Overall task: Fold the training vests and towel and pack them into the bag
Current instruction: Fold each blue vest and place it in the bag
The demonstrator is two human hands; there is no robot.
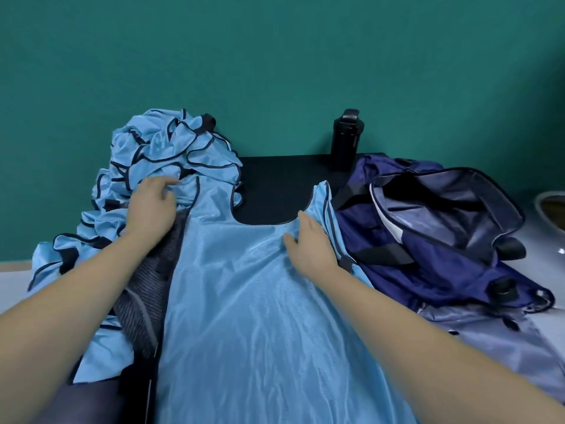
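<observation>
Head view: one training vest (260,301) laid flat at centre frame, a hand at each of its shoulders.

I record the light-blue vest spread over a dark table (275,185), neckline toward the top of the frame. My left hand (153,206) rests at its left shoulder strap, fingers loosely extended on the fabric where it meets the crumpled pile of vests (171,148) at upper left. My right hand (308,240) lies flat on the right shoulder, fingers straight, thumb spread, pressing the cloth down. A grey striped towel (143,301) lies partly under the vest's left edge. The navy bag (428,224) sits at right of frame, mouth gaping open, touching the vest's right edge. A black bottle (345,139) stands upright behind it.
</observation>
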